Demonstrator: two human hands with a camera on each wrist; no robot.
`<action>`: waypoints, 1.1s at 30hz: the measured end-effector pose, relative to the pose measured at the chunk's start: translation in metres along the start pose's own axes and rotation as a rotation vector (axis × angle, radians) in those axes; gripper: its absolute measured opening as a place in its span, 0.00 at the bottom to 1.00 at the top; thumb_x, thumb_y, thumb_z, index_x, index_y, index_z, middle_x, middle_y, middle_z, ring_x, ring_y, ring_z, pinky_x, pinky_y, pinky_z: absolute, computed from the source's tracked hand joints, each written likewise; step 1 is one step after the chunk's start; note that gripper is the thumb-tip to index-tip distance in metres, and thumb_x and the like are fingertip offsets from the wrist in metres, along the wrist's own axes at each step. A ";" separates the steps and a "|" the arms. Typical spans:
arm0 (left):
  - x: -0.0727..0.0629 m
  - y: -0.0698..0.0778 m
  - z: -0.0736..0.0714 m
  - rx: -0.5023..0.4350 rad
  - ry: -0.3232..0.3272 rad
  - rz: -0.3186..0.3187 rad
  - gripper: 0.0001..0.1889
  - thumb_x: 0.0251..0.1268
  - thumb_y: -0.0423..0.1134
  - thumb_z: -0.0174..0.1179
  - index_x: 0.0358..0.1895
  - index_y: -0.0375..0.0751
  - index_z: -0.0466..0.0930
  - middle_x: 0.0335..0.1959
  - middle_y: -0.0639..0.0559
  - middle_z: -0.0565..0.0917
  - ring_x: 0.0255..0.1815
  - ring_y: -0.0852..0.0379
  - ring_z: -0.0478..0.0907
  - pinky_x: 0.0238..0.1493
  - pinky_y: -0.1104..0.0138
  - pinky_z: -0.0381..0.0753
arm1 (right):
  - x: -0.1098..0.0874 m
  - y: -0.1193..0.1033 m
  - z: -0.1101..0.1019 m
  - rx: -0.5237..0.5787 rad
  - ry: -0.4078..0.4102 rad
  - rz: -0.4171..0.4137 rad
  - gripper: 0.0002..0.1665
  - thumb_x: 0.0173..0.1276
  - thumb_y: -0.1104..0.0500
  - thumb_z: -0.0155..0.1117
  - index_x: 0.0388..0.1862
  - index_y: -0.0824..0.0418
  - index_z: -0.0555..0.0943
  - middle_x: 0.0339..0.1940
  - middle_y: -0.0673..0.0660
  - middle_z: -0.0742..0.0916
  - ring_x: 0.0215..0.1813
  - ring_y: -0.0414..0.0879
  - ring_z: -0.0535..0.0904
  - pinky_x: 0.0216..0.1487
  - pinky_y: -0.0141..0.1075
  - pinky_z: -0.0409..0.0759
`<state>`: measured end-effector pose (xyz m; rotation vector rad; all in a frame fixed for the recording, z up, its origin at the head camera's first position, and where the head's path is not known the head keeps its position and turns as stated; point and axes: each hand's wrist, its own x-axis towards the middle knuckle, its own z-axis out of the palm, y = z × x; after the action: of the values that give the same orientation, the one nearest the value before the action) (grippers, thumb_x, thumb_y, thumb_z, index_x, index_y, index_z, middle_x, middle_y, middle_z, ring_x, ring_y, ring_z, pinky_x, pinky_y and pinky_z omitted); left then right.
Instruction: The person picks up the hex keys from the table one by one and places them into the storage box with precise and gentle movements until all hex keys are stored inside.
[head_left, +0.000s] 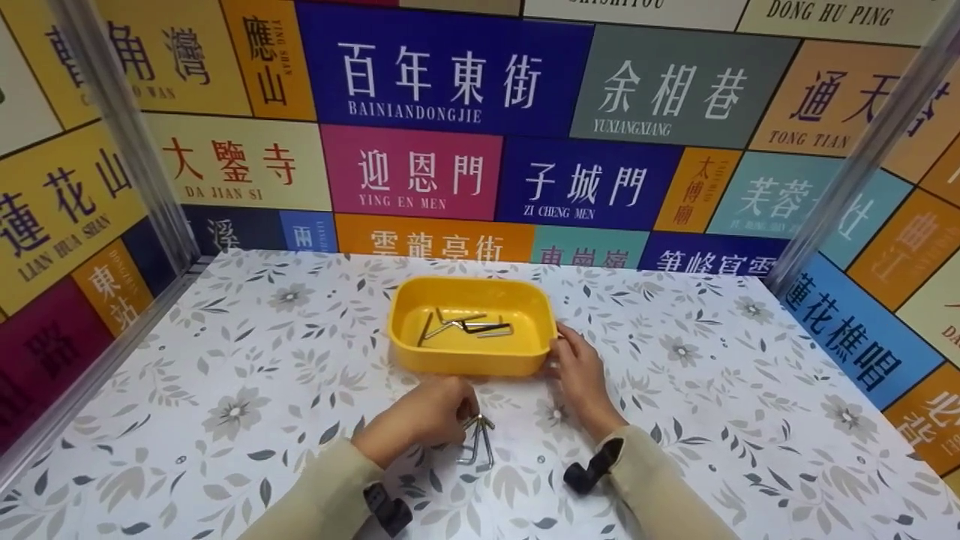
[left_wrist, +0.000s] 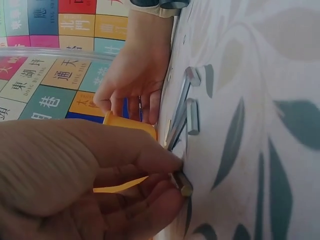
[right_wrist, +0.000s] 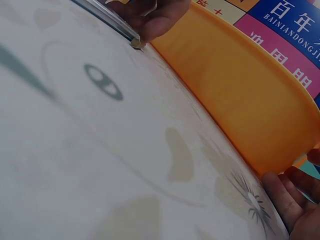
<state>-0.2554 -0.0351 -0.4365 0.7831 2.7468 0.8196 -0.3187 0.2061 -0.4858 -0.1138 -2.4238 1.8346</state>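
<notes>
Thumb and fingers of my left hand (head_left: 442, 411) pinch a short metal hex key (left_wrist: 184, 186) low over the table, most of it hidden by the fingers. Right beside it lie more silver hex keys (head_left: 486, 446), their bent ends (left_wrist: 192, 117) toward the left wrist camera. My right hand (head_left: 581, 371) holds the near right corner of a yellow plastic bin (head_left: 472, 363), its fingers (right_wrist: 281, 197) low against the outer wall. Inside the bin, several hex keys (head_left: 495, 328), silver and dark, lie crisscrossed.
White cloth with grey leaves and flowers covers the table (head_left: 300, 420). Behind it stands a wall of colourful name panels (head_left: 412, 172), with clear upright strips (head_left: 127, 135) at the corners. A dark wrist camera (head_left: 592, 466) sits on the right sleeve.
</notes>
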 end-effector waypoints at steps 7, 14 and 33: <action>0.008 0.006 0.003 0.027 -0.017 -0.088 0.13 0.40 0.23 0.67 0.32 0.41 0.84 0.25 0.56 0.79 0.30 0.58 0.72 0.31 0.68 0.74 | 0.000 -0.001 -0.002 -0.033 0.024 0.023 0.31 0.76 0.51 0.43 0.78 0.51 0.66 0.70 0.55 0.79 0.56 0.50 0.81 0.57 0.39 0.84; 0.012 0.001 0.003 -0.035 -0.026 -0.060 0.13 0.39 0.21 0.64 0.31 0.40 0.85 0.23 0.56 0.78 0.28 0.58 0.72 0.28 0.68 0.72 | 0.001 0.000 -0.002 -0.037 0.017 0.039 0.32 0.76 0.51 0.44 0.78 0.50 0.65 0.71 0.54 0.78 0.58 0.50 0.80 0.59 0.41 0.83; 0.013 -0.005 -0.042 -0.149 0.097 -0.001 0.15 0.48 0.23 0.68 0.42 0.39 0.86 0.36 0.49 0.86 0.36 0.57 0.81 0.39 0.65 0.84 | 0.000 0.000 0.001 0.007 0.028 0.013 0.31 0.75 0.52 0.45 0.77 0.52 0.68 0.66 0.57 0.82 0.53 0.50 0.82 0.54 0.39 0.85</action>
<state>-0.2815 -0.0509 -0.4048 0.7317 2.7277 1.0750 -0.3189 0.2050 -0.4864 -0.1540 -2.4032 1.8348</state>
